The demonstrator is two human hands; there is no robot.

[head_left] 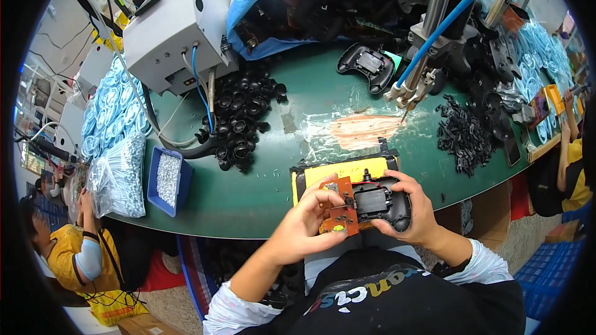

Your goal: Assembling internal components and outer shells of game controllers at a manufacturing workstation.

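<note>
Head view: hands (423, 211) hold board (349, 216), shell (396, 208); bin (182, 189) holds white pieces (167, 177).

Above the tabletop's (242, 214) near edge, I hold a brown circuit board (348, 214), tilted, at the left end of a black controller shell (392, 208), its inside facing up.

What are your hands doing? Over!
Left hand gripping orange circuit board. Right hand gripping black controller shell. In the way: board, hiding shell's left end.
</note>
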